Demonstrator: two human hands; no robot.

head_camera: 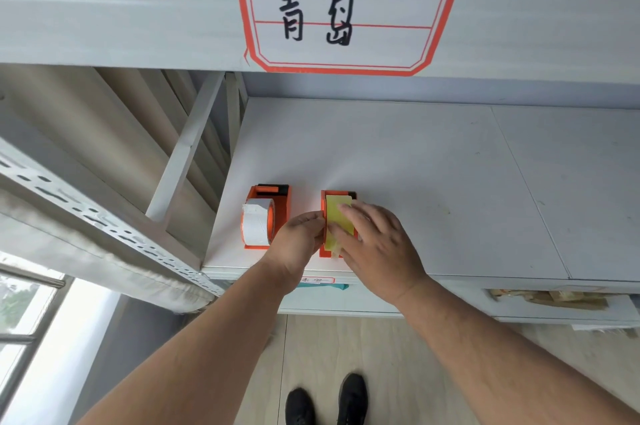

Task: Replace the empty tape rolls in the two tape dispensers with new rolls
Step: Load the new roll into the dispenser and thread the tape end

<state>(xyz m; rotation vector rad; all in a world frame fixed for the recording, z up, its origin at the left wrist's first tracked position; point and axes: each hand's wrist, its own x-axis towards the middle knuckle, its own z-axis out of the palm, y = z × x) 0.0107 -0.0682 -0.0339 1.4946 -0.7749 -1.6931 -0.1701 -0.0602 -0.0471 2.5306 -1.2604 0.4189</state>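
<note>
Tape in a yellow roll (337,222) sits in the right-hand orange dispenser (323,253) near the front edge of the white shelf (433,182), pinched at its left side by the left hand (298,243) while the right hand (377,241) lies over it, fingers (346,210) pressing its top. Just beside it to the left, toward the shelf's front left corner, a second orange dispenser (282,208) holds a white roll (254,225), untouched.
</note>
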